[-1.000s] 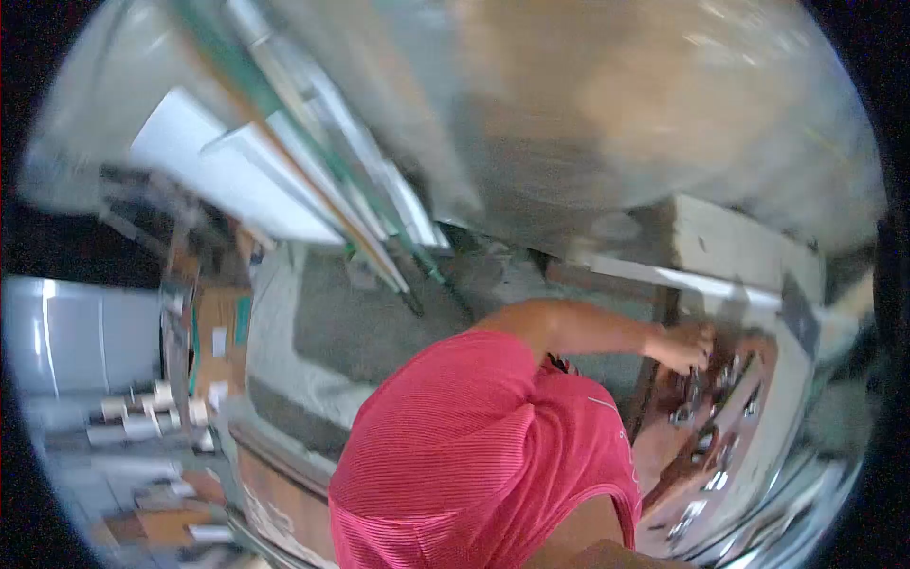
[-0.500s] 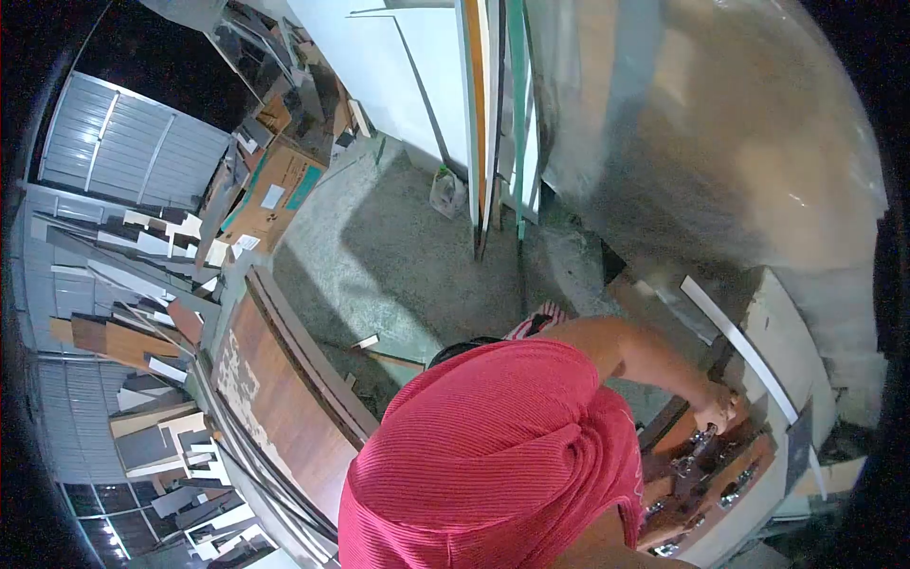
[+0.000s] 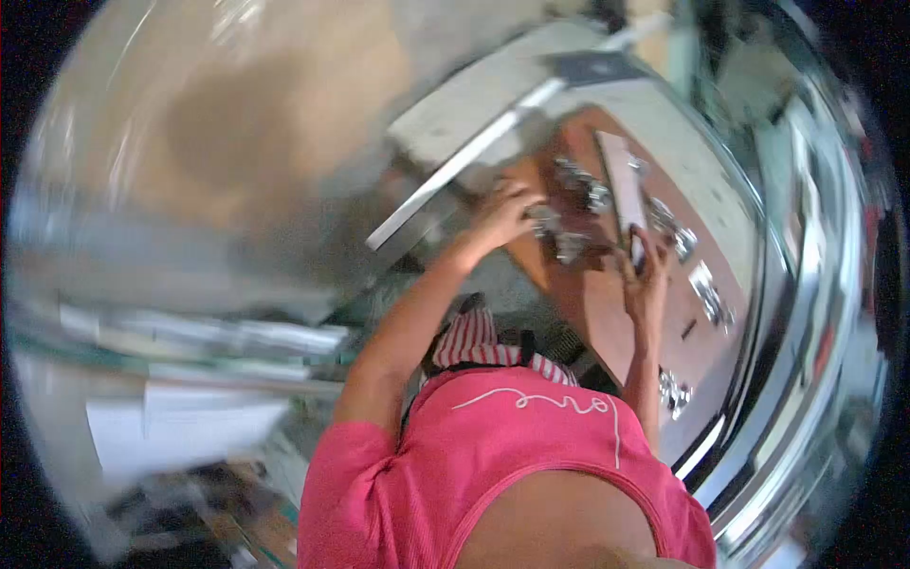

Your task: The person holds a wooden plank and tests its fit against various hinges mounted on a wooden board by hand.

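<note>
My left hand (image 3: 507, 213) is over the near left edge of a reddish-brown board (image 3: 607, 308), fingers stretched and somewhat apart. Its fingertips are by a shiny metal hinge-like fitting (image 3: 545, 223); blur hides whether they touch. At the board's middle, my right hand (image 3: 646, 275) is closed around the lower end of a narrow pale strip (image 3: 621, 180), which points away from me. More metal fittings lie in clusters on the board, some beyond my left hand (image 3: 583, 185), others right of the strip (image 3: 673, 232) and near the right edge (image 3: 711, 294).
A long white strip (image 3: 464, 166) slants beyond my left hand. Pale panel surface (image 3: 701, 142) borders the brown board. Plastic-like sheeting (image 3: 265, 123) fills the upper left, and blurred long panels (image 3: 806, 313) line the right side.
My view has swung toward the board, which now sits nearer the middle. Both hands are visible now; earlier only one showed, at the fittings. The pale strip in my right hand has come into view.
</note>
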Available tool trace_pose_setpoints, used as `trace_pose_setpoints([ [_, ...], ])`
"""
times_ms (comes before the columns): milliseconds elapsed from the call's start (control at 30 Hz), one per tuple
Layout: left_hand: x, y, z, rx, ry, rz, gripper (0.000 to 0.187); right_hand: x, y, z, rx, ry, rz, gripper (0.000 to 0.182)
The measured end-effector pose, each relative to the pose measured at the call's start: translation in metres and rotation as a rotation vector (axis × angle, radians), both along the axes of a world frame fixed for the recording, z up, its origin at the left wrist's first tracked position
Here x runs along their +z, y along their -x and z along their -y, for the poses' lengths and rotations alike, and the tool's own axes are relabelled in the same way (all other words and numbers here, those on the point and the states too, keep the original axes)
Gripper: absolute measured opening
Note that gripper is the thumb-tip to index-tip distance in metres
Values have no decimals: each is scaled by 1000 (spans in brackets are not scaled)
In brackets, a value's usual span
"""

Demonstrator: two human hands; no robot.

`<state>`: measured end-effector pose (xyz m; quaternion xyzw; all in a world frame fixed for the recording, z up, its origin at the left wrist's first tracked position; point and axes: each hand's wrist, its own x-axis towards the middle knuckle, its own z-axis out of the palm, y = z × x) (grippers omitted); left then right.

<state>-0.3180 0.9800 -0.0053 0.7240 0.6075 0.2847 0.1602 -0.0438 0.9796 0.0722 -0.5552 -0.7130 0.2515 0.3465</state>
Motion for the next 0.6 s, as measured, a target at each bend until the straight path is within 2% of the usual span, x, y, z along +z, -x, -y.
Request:
trace_pose_setpoints([
  [33, 18, 2, 3, -24, -8, -61, 48, 8, -7, 4, -71, 118, 68, 47],
  [100, 29, 14, -7, -88, 110, -15, 49, 8, -16, 7, -164, 182, -12, 48],
  [167, 39, 26, -20, -159, 179, 8, 48, 8, -24, 10, -248, 147, 47, 48],
  [233, 41, 27, -43, -51, 410, 340, 50, 7, -30, 6, -309, 124, 114, 48],
  [300, 37, 23, -68, -64, 334, 307, 48, 11, -26, -4, -302, 117, 139, 46],
  [333, 30, 20, -82, -68, 148, 239, 46, 15, -20, -8, -313, 213, 32, 48],
  [367, 26, 17, -99, -79, -54, 172, 45, 15, -13, -11, -345, 203, 23, 48],
  [433, 42, 3, -117, -105, 13, 204, 43, 11, 0, -26, -304, 31, 210, 49],
  [500, 29, -2, -144, -132, -29, 150, 48, 12, 15, -37, -258, -92, 229, 50],
  [567, 14, -7, -172, -175, -77, 149, 52, 15, 31, -49, -331, 176, 245, 50],
  [600, 18, -9, -177, -159, -28, 92, 55, 10, 33, -52, -379, 151, 238, 50],
])
